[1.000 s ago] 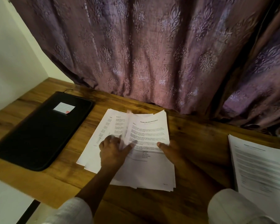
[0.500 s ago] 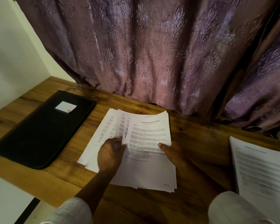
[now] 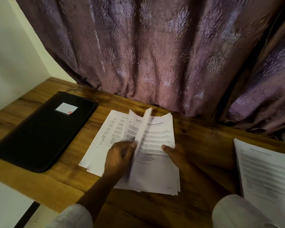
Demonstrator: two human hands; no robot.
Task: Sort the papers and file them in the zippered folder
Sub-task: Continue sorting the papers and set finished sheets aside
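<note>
Risk starts at the left grip (image 3: 120,155), which lies over the near-left part of the stack (image 3: 155,176), fingers curled and pinching the lower edge of 1 sheet (image 3: 145,127). That sheet stands on edge above the middle of the stack and shows blurred, so I cannot tell whether 1 page or 2 are caught. A doubled page would likely land in the wrong group. Pinching thin paper this way could also crease it.

The right grip (image 3: 174,153) sits at the right edge of the stack with its thumb flat on the top page. Its fingers are lost in shadow, so I cannot tell whether they are spread or tucked under. If that thumb eases, I judge the whole stack may skew.

Left of the stack and touching it, fanned pages (image 3: 109,132) overlap loosely and could slide back into it. Right of the stack, well apart, a 2nd pile (image 3: 266,175) rests on the desk (image 3: 204,129). Far left of the stack the folder (image 3: 39,132) lies flat and looks closed, so nothing is filed yet. Beyond the stack hangs a curtain (image 3: 155,55).
</note>
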